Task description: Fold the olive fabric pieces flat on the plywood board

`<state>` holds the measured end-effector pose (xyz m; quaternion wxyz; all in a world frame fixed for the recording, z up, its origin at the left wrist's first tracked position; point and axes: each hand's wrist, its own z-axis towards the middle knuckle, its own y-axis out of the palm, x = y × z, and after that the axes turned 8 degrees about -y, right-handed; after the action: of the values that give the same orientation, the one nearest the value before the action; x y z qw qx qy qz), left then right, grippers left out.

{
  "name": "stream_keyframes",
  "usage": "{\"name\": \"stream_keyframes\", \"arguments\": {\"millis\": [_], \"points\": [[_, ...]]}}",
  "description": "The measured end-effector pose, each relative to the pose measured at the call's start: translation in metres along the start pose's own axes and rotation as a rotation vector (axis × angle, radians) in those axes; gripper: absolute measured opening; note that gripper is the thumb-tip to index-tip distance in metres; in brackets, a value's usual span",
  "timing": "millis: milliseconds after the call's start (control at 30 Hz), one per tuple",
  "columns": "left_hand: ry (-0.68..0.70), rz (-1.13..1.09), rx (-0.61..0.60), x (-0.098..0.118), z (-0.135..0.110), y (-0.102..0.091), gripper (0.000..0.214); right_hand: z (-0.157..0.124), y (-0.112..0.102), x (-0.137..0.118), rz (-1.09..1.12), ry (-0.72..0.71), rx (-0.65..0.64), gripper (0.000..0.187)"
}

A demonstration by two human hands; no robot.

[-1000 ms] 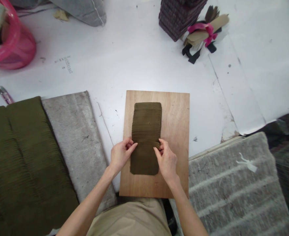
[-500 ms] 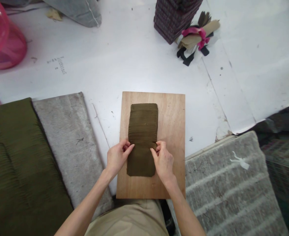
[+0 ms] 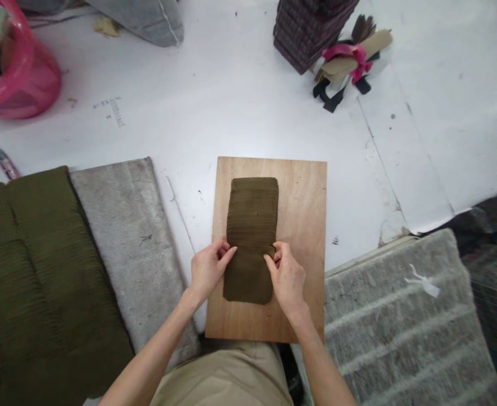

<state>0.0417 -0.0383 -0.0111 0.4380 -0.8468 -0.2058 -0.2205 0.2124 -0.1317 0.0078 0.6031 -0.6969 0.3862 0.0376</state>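
Both hands are pinching the olive fabric stack (image 3: 251, 225) at its waist: left hand (image 3: 208, 268) on the left edge, right hand (image 3: 285, 276) on the right. It lies flat on the plywood board (image 3: 305, 197) atop the white worktop (image 3: 231, 101), its long axis running straight away from the person.
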Motion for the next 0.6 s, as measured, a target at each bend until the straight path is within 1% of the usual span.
{"name": "stream_keyframes", "arguments": {"millis": [233,400,533,600], "points": [[-0.009,0.015,0.001,0.000,0.000,0.000,0.029,0.006,-0.008,-0.002,0.009,-0.024,-0.003,0.018],[0.015,0.035,0.007,0.001,-0.001,0.000,0.028,0.012,-0.012,-0.001,0.016,-0.058,-0.016,0.023],[0.061,0.088,0.036,0.003,-0.003,0.000,0.024,0.015,-0.013,0.002,0.024,-0.095,-0.051,0.012],[0.141,0.146,0.079,0.005,-0.004,0.000,0.019,0.016,-0.013,0.003,0.012,-0.119,-0.069,0.008]]}}
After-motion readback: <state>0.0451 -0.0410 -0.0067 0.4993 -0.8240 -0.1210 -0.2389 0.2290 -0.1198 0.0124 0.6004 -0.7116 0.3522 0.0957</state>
